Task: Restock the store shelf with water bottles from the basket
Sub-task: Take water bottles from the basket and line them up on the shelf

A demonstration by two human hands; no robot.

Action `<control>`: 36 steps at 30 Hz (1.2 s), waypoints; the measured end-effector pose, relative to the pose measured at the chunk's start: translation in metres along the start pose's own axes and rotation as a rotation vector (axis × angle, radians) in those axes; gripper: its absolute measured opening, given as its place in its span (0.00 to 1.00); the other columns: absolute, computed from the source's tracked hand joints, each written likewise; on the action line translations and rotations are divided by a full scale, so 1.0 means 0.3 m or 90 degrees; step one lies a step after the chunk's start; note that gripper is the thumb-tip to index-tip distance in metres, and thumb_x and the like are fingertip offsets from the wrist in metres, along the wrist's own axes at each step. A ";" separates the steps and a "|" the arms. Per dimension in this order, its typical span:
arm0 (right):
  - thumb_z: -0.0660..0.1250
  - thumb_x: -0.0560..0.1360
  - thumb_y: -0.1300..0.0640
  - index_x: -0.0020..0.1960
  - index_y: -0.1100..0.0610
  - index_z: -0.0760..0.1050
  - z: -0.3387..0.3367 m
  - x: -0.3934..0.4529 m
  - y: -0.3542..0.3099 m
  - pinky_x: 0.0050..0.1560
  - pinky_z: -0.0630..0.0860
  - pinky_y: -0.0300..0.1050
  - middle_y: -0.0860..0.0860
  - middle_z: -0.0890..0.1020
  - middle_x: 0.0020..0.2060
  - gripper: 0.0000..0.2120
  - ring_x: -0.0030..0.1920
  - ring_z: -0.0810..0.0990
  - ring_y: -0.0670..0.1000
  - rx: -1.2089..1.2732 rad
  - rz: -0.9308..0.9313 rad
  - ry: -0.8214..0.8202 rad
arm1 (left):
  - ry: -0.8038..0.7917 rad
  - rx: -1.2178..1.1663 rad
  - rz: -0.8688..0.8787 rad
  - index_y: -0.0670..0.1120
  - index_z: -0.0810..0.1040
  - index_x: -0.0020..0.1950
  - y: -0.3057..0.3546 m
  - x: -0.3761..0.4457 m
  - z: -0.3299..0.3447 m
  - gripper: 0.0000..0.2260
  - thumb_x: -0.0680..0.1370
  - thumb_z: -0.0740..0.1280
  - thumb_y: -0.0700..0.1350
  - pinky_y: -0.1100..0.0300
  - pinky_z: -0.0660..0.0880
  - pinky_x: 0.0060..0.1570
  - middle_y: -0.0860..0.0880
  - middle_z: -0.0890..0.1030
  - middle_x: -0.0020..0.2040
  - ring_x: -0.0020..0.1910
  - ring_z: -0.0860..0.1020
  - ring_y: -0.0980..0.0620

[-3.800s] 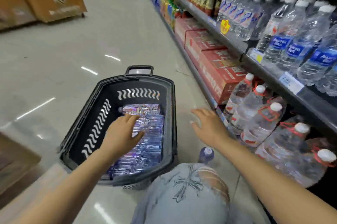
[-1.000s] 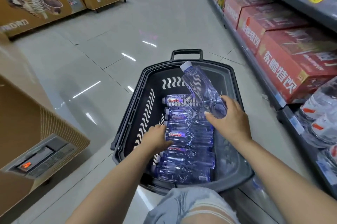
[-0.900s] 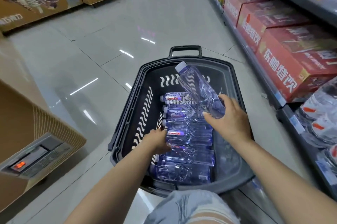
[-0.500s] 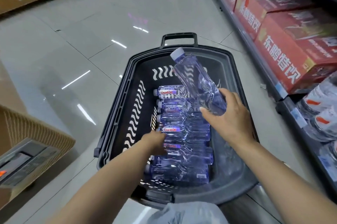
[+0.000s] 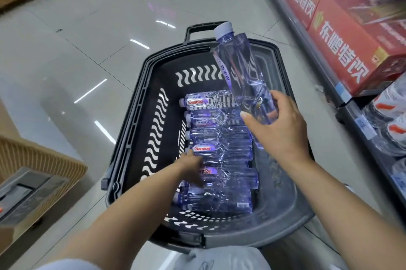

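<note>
A dark plastic basket (image 5: 140, 129) stands on the floor in front of me, holding a row of several clear bluish water bottles (image 5: 219, 137) lying on their sides. My right hand (image 5: 279, 131) grips the base of one water bottle (image 5: 243, 69), lifted above the basket with its white cap pointing up and away. My left hand (image 5: 193, 168) reaches down into the basket and its fingers curl round a lying bottle (image 5: 228, 174) near its neck. The store shelf (image 5: 351, 111) runs along the right edge.
Red drink cartons (image 5: 342, 34) fill the low shelf on the right, with large water jugs (image 5: 388, 124) nearer me. Brown cardboard displays (image 5: 33, 173) stand at the left. My knee in light jeans (image 5: 224, 258) is at the bottom.
The right hand has raised its bottle a little higher and more upright. The left hand has slid slightly further onto the lying bottles. The view has tilted down and closer.
</note>
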State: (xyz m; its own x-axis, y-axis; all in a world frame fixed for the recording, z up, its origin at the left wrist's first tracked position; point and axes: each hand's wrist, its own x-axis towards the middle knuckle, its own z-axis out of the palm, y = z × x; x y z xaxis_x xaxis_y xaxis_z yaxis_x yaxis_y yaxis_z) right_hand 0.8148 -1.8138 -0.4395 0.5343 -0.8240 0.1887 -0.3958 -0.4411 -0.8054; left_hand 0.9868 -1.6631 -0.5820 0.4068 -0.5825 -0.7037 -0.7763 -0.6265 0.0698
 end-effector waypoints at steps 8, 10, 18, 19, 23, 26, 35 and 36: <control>0.74 0.67 0.42 0.67 0.54 0.69 -0.007 -0.011 -0.011 0.53 0.73 0.45 0.51 0.76 0.60 0.33 0.53 0.77 0.53 -0.018 0.002 -0.022 | 0.144 -0.351 0.004 0.48 0.71 0.65 0.005 -0.133 -0.110 0.37 0.60 0.81 0.56 0.59 0.73 0.55 0.51 0.74 0.56 0.56 0.75 0.49; 0.74 0.66 0.43 0.67 0.55 0.69 -0.008 -0.013 -0.010 0.53 0.73 0.46 0.52 0.76 0.59 0.34 0.54 0.77 0.54 -0.029 -0.003 -0.028 | 0.209 -0.462 0.011 0.48 0.70 0.65 0.013 -0.162 -0.111 0.38 0.60 0.82 0.54 0.60 0.72 0.53 0.51 0.74 0.58 0.55 0.74 0.51; 0.73 0.67 0.40 0.68 0.53 0.68 -0.026 -0.023 0.010 0.55 0.74 0.48 0.49 0.75 0.62 0.34 0.57 0.76 0.52 -0.042 -0.022 -0.064 | 0.320 -0.762 -0.021 0.45 0.74 0.59 0.061 -0.120 -0.098 0.37 0.55 0.83 0.55 0.47 0.77 0.57 0.47 0.81 0.54 0.52 0.80 0.48; 0.72 0.67 0.40 0.68 0.53 0.67 -0.030 -0.022 0.015 0.56 0.74 0.49 0.49 0.74 0.62 0.35 0.57 0.76 0.52 -0.041 -0.022 -0.068 | 0.313 -0.778 -0.020 0.46 0.76 0.57 0.060 -0.095 -0.085 0.38 0.53 0.83 0.58 0.46 0.77 0.57 0.47 0.82 0.54 0.53 0.81 0.48; 0.72 0.68 0.40 0.70 0.53 0.66 -0.041 -0.017 0.020 0.58 0.74 0.49 0.49 0.74 0.63 0.35 0.58 0.75 0.51 -0.024 -0.007 -0.059 | 0.276 -0.854 0.005 0.53 0.69 0.63 0.111 -0.111 -0.073 0.30 0.66 0.80 0.45 0.60 0.76 0.38 0.48 0.78 0.52 0.41 0.77 0.53; 0.71 0.68 0.41 0.70 0.52 0.65 -0.045 -0.016 0.017 0.58 0.74 0.50 0.48 0.73 0.64 0.36 0.59 0.75 0.51 -0.006 0.009 -0.052 | 0.300 -0.821 0.012 0.50 0.69 0.63 0.135 -0.126 -0.072 0.24 0.71 0.76 0.44 0.64 0.70 0.28 0.45 0.78 0.47 0.30 0.73 0.56; 0.72 0.67 0.40 0.67 0.51 0.68 -0.043 -0.048 0.019 0.53 0.74 0.43 0.48 0.76 0.62 0.33 0.55 0.77 0.51 0.003 0.034 -0.069 | 0.225 -0.528 -0.009 0.44 0.56 0.75 0.289 -0.121 -0.059 0.40 0.71 0.74 0.52 0.48 0.76 0.58 0.44 0.64 0.74 0.65 0.72 0.43; 0.72 0.67 0.41 0.68 0.52 0.67 -0.044 -0.051 0.019 0.55 0.74 0.45 0.48 0.75 0.62 0.34 0.56 0.76 0.51 0.011 0.036 -0.067 | 0.212 -0.543 -0.017 0.44 0.54 0.77 0.304 -0.100 -0.066 0.42 0.71 0.74 0.53 0.48 0.75 0.60 0.43 0.62 0.75 0.68 0.70 0.42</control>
State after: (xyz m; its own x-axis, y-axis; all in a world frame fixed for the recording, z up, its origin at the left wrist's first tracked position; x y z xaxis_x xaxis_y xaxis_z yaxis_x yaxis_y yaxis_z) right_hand 0.7944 -1.8086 -0.4396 0.5875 -0.8049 0.0834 -0.4155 -0.3884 -0.8225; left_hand 0.9135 -1.7130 -0.5404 0.6394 -0.5991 -0.4819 -0.1997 -0.7346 0.6484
